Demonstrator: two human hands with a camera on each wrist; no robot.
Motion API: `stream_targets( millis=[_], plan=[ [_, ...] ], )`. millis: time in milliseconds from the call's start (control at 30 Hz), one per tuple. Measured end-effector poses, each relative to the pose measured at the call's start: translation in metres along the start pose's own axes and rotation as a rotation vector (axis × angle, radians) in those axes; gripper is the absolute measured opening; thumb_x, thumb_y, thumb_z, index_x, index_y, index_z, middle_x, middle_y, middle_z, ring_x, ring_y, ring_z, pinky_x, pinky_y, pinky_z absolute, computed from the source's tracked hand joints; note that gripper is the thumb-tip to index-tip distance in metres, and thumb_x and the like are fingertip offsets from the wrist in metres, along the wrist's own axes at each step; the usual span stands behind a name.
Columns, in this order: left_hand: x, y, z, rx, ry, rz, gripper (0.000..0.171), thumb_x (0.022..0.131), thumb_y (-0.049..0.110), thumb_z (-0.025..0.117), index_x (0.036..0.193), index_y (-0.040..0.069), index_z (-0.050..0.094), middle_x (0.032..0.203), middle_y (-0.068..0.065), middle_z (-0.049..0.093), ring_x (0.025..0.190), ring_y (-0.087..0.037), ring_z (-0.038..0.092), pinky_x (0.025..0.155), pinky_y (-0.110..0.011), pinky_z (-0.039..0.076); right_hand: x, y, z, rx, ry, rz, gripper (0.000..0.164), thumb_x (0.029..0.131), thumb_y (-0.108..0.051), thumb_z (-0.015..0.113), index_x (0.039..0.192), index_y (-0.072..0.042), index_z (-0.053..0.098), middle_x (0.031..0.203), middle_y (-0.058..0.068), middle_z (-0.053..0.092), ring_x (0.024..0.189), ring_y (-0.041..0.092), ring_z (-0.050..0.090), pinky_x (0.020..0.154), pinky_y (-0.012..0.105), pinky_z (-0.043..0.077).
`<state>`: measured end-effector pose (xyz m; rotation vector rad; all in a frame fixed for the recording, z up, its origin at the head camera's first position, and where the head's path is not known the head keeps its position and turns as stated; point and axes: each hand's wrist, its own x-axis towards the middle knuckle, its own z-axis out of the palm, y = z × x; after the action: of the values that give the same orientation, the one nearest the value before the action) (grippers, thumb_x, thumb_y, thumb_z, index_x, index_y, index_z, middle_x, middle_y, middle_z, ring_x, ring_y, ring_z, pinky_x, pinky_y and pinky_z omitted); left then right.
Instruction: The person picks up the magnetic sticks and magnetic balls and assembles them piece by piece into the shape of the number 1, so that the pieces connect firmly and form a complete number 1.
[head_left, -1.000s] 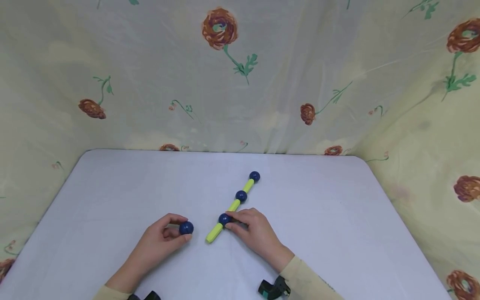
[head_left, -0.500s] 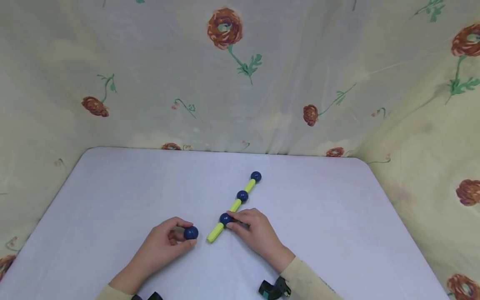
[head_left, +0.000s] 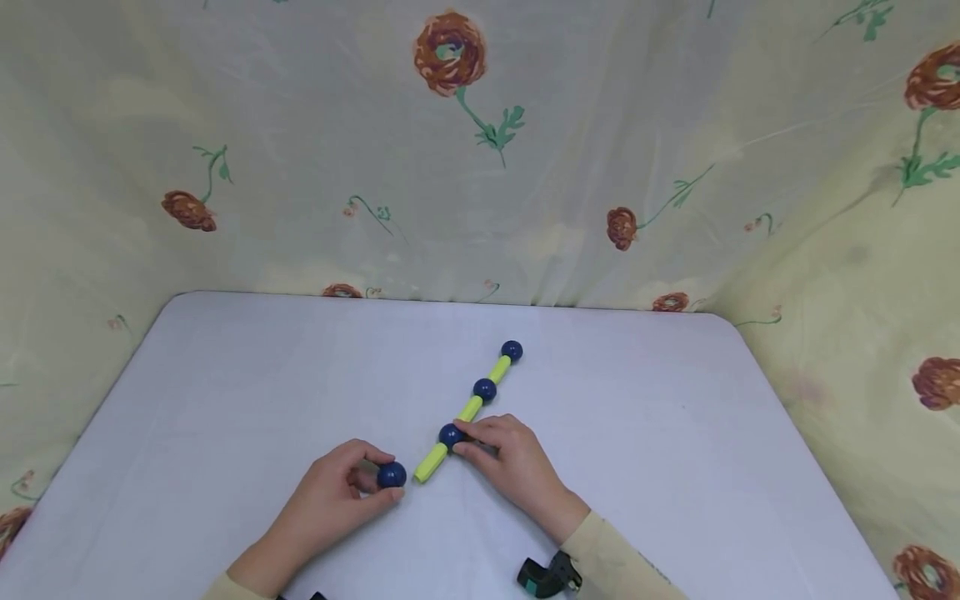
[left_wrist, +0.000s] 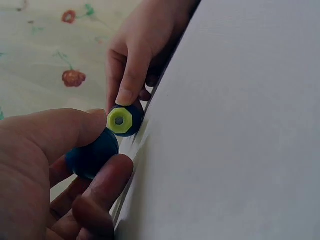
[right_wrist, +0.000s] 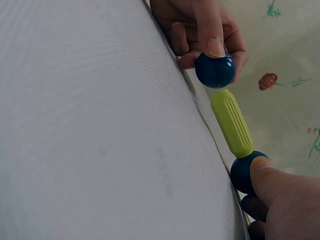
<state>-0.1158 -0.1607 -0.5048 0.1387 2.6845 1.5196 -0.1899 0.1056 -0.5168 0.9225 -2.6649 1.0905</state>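
Observation:
A line of dark blue balls joined by yellow-green rods lies slantwise on the table, its far ball [head_left: 512, 351] toward the back and a second ball [head_left: 484, 389] midway. My right hand [head_left: 517, 467] pinches the nearest ball [head_left: 451, 436] of this line between thumb and fingers. From that ball a ribbed rod [right_wrist: 232, 122] points toward the left hand; its free end shows a round grey centre [left_wrist: 119, 120] in the left wrist view. My left hand [head_left: 330, 500] holds a loose blue ball [head_left: 392, 475] by thumb and fingertips, a small gap from the rod's free end.
The white table [head_left: 675, 433] has rounded back corners. Behind and beside it hangs a flowered cloth [head_left: 540, 167]. A black device [head_left: 550, 575] sits at the right wrist, by the sleeve [head_left: 615, 558].
My left hand has moved right and slightly nearer the front with its ball, closing in on the rod's free end. The right hand and the joined line stay about in place.

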Motion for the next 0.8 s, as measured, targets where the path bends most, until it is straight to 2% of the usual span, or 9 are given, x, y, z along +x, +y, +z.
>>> stream_targets(
  millis=[133, 267, 467, 600, 800],
  plan=[
    [-0.0005, 0.0018, 0.0015, 0.055, -0.004, 0.020, 0.034, 0.075, 0.030, 0.088, 0.100, 0.022, 0.066, 0.089, 0.009, 0.062, 0.064, -0.004, 0.059, 0.056, -0.025, 0.048, 0.0003, 0.0003, 0.0004, -0.001, -0.002, 0.006, 0.036, 0.093, -0.038, 0.069, 0.123, -0.020, 0.071, 0.107, -0.013, 0.071, 0.095, 0.004, 0.059, 0.080, 0.029, 0.049],
    [-0.0008, 0.0023, 0.0014, 0.120, -0.005, 0.051, 0.033, 0.075, 0.027, 0.088, 0.099, 0.024, 0.065, 0.079, 0.012, 0.058, 0.061, -0.006, 0.054, 0.053, -0.025, 0.045, 0.0004, 0.0001, 0.0003, 0.002, -0.003, 0.009, 0.035, 0.092, -0.037, 0.070, 0.123, -0.020, 0.071, 0.107, -0.013, 0.071, 0.096, 0.004, 0.059, 0.080, 0.029, 0.049],
    [-0.0024, 0.0023, 0.0017, 0.154, -0.016, 0.096, 0.031, 0.075, 0.028, 0.087, 0.098, 0.026, 0.065, 0.073, 0.014, 0.055, 0.061, -0.006, 0.050, 0.053, -0.025, 0.043, 0.0000, -0.0001, 0.0008, -0.009, 0.000, 0.009, 0.035, 0.093, -0.037, 0.070, 0.123, -0.020, 0.071, 0.106, -0.013, 0.071, 0.095, 0.004, 0.059, 0.080, 0.029, 0.049],
    [-0.0034, 0.0017, 0.0026, 0.164, -0.025, 0.129, 0.032, 0.075, 0.035, 0.087, 0.097, 0.028, 0.065, 0.072, 0.014, 0.055, 0.061, -0.005, 0.050, 0.054, -0.024, 0.043, 0.0003, -0.0005, 0.0008, -0.013, -0.004, 0.013, 0.034, 0.093, -0.037, 0.069, 0.123, -0.020, 0.071, 0.106, -0.013, 0.071, 0.094, 0.004, 0.058, 0.079, 0.029, 0.049],
    [-0.0048, 0.0017, 0.0046, 0.184, -0.048, 0.126, 0.036, 0.074, 0.051, 0.084, 0.095, 0.029, 0.065, 0.069, 0.014, 0.053, 0.057, -0.004, 0.047, 0.052, -0.024, 0.042, 0.0006, -0.0014, -0.0001, -0.010, -0.011, 0.023, 0.034, 0.092, -0.038, 0.070, 0.122, -0.021, 0.071, 0.107, -0.014, 0.070, 0.094, 0.003, 0.058, 0.079, 0.028, 0.049]
  ],
)
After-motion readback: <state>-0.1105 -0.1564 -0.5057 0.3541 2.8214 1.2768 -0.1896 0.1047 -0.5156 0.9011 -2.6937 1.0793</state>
